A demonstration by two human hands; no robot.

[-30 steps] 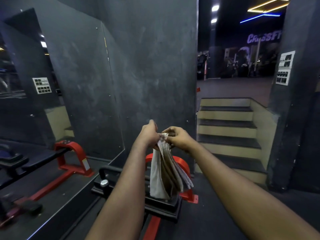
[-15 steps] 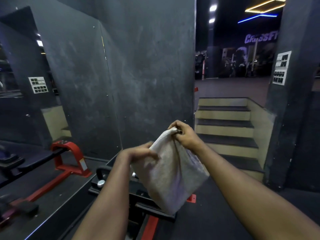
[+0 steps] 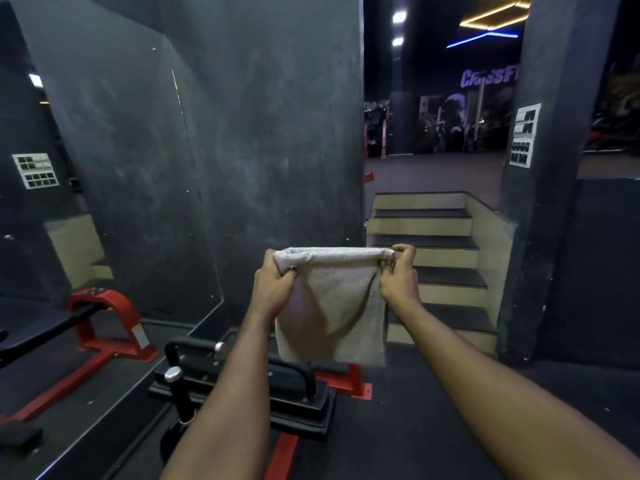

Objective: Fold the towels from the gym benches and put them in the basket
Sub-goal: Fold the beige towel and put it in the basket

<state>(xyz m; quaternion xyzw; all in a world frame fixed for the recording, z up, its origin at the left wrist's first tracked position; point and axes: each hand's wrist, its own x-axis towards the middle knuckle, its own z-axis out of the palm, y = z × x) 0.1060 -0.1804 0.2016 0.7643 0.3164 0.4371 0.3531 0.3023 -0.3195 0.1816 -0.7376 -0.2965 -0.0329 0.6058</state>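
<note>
Dark rubber floor (image 3: 381, 445), black-and-red bench frame (image 3: 304, 403) standing on it beside the mirrored wall (image 3: 104, 202), red foot plate (image 3: 356, 386) flat on floor, steps (image 3: 450, 278) rising beyond.

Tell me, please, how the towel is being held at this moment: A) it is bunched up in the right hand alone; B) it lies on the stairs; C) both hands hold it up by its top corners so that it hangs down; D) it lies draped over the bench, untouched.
C: the left hand and the right hand each grip one top corner of the towel, which hangs spread between them in the air.
</note>
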